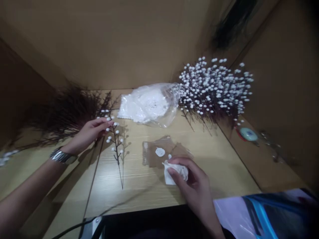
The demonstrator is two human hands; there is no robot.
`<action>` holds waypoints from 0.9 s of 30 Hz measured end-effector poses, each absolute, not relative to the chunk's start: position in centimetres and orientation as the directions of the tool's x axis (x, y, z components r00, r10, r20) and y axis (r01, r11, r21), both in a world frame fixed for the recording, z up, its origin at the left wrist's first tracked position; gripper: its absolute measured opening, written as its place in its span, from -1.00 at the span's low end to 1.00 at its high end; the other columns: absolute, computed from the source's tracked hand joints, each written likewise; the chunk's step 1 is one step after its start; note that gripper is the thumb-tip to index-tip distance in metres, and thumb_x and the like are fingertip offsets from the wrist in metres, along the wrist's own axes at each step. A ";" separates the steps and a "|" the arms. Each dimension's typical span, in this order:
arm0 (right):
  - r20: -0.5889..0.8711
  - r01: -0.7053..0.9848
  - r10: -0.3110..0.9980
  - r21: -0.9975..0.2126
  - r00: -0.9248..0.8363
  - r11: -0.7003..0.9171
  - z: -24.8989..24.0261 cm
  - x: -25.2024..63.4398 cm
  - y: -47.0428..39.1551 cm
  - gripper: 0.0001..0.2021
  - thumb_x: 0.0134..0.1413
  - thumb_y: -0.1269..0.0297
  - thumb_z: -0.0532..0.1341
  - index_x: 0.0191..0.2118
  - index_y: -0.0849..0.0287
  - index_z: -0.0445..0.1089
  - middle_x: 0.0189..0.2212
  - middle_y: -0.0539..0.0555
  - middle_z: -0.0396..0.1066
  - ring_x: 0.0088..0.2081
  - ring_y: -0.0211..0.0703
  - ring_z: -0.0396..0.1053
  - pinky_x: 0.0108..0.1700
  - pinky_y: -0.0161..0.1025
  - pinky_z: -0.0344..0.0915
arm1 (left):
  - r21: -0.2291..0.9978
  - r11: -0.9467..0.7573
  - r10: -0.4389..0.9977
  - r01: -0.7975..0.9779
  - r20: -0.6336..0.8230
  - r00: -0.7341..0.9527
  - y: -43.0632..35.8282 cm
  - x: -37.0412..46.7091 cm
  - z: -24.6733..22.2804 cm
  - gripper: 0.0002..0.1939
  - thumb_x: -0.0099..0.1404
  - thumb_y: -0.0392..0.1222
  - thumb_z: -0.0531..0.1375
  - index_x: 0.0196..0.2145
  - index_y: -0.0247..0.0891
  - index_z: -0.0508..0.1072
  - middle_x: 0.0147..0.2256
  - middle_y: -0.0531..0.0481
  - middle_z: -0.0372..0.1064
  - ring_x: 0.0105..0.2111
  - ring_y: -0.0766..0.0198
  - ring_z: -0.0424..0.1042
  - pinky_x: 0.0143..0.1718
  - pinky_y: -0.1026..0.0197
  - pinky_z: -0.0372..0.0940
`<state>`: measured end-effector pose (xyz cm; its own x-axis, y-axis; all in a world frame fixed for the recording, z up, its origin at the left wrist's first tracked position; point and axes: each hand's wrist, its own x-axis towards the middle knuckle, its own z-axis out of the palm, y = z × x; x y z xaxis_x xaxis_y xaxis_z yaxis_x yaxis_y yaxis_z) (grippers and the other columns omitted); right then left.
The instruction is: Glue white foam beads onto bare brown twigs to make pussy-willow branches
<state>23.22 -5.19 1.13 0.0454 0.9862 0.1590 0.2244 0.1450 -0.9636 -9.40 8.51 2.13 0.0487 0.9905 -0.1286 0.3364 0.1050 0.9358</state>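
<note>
My left hand (93,131), with a metal watch at its wrist, pinches the upper part of a dark artificial berry branch (116,144) that carries several white berries. The branch's bare stem points down toward me above the table. In my right hand (195,179) is a crumpled white tissue (175,172), gripped between thumb and fingers. Just beyond it lies a piece of brown cardboard (152,159) bearing a round white blob (160,152) and a smaller white spot.
Bare dark twigs (72,109) are heaped at the left, and a bunch of white-berried branches (214,86) lies at the right. Between them rests a clear plastic bag (149,103) of white pieces. A black cable (82,224) runs along the near edge. Cardboard walls (112,43) enclose the table (211,149).
</note>
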 end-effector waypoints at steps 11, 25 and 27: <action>0.144 0.275 0.989 -0.952 0.017 0.134 -0.5 23.6 -5.0 -0.87 0.17 0.20 0.29 -0.20 0.07 0.51 -0.18 0.09 0.52 -0.14 -0.06 0.48 -0.15 -0.19 0.42 | 0.913 0.090 0.975 0.397 -0.162 0.153 8.5 -7.3 4.5 -0.61 0.15 0.18 0.34 -0.40 -0.24 0.54 -0.43 0.04 0.34 -0.42 0.27 0.27 -0.41 0.30 0.19; 0.206 0.314 0.812 -0.949 0.547 0.030 2.1 35.3 -8.8 -0.72 0.03 0.08 0.36 -0.17 0.10 0.54 -0.18 0.14 0.56 -0.19 0.01 0.52 -0.23 -0.22 0.49 | 0.940 -0.326 0.753 0.102 0.193 0.629 13.3 16.1 14.7 -0.76 0.34 0.01 0.24 -0.35 -0.21 0.52 -0.41 0.05 0.34 -0.44 0.32 0.27 -0.47 0.29 0.11; 0.204 0.317 0.777 -0.949 0.596 0.006 2.0 37.4 -10.3 -0.72 -0.01 0.07 0.37 -0.20 0.10 0.56 -0.22 0.13 0.58 -0.24 0.03 0.54 -0.28 -0.22 0.50 | 0.929 -0.353 0.716 0.110 0.192 0.671 14.9 21.7 14.7 -0.75 0.37 -0.01 0.21 -0.34 -0.23 0.52 -0.41 0.03 0.35 -0.46 0.33 0.29 -0.51 0.30 0.12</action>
